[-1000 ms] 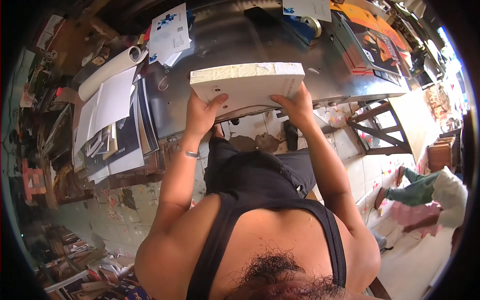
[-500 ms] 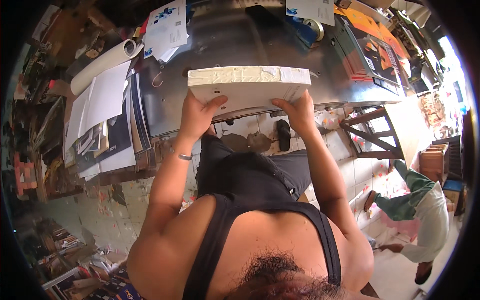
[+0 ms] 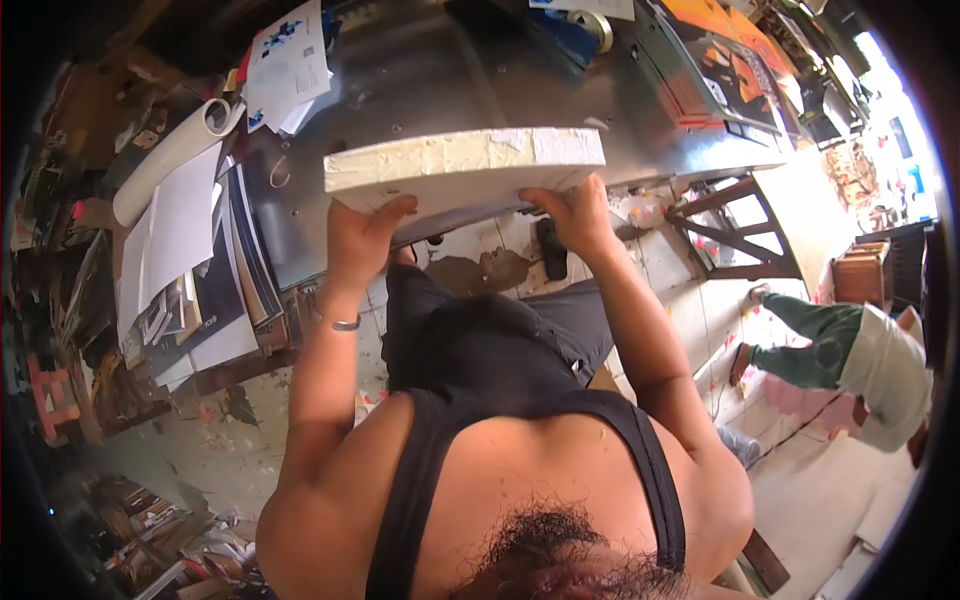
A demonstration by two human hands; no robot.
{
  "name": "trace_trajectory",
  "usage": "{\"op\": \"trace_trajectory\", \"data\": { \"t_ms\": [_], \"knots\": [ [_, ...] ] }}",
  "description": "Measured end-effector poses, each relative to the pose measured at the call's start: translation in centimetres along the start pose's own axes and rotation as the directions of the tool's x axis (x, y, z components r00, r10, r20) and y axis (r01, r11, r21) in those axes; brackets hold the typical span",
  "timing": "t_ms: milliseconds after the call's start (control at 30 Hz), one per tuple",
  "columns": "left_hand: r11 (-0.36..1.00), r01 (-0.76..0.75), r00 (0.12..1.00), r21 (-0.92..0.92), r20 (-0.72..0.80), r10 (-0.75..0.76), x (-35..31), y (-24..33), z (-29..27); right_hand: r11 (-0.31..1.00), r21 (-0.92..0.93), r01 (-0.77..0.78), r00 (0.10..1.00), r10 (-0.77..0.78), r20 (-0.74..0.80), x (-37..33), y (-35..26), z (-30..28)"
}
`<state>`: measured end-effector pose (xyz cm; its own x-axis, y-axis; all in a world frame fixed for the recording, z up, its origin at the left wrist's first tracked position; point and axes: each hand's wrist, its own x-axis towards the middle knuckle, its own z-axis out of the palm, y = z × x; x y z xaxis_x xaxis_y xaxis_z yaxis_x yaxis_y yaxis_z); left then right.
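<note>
A thick white paper block (image 3: 465, 163) is held at the near edge of the metal table (image 3: 420, 75). Its long upper edge carries an uneven, cream-coloured coating that looks like dried glue. My left hand (image 3: 362, 240) grips its left end, thumb on the near face. At the right end, my right hand (image 3: 580, 218) grips it the same way. The fingers of both hands are mostly hidden behind the block. The block is slightly tilted, its left end lower in the picture.
On the left lie a white paper roll (image 3: 170, 165), loose sheets (image 3: 180, 230) and dark boards (image 3: 250, 245). Printed sheets (image 3: 288, 65) and a tape roll (image 3: 592, 32) lie farther back. Stacked books (image 3: 672, 85) stand right, above a wooden stand (image 3: 715, 240). A person (image 3: 885, 370) is at far right.
The block has tipped, showing more of its glued edge and less of its near face, and its left end sits lower. The person at right has changed posture. The whole view has shifted.
</note>
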<state>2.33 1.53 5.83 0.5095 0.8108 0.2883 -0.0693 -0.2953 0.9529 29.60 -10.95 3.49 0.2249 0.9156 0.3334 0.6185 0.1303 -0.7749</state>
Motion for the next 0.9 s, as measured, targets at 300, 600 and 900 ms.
{"op": "trace_trajectory", "data": {
  "t_ms": [300,600,900],
  "knots": [
    [0.982,-0.025,1.000,0.185,-0.008,0.027,-0.1,-2.5,-0.8,0.986,0.091,-0.137,0.989,0.142,-0.049,-1.2,2.5,2.0],
    [0.493,-0.620,0.776,0.610,0.383,0.502,4.5,10.3,2.3,0.985,0.120,-0.122,0.992,0.125,-0.014,-0.7,2.0,1.9],
    [0.792,-0.365,0.880,0.489,0.459,0.122,7.3,9.7,4.4,0.990,0.124,-0.059,0.995,0.069,-0.077,-0.7,2.2,2.3]
  ]
}}
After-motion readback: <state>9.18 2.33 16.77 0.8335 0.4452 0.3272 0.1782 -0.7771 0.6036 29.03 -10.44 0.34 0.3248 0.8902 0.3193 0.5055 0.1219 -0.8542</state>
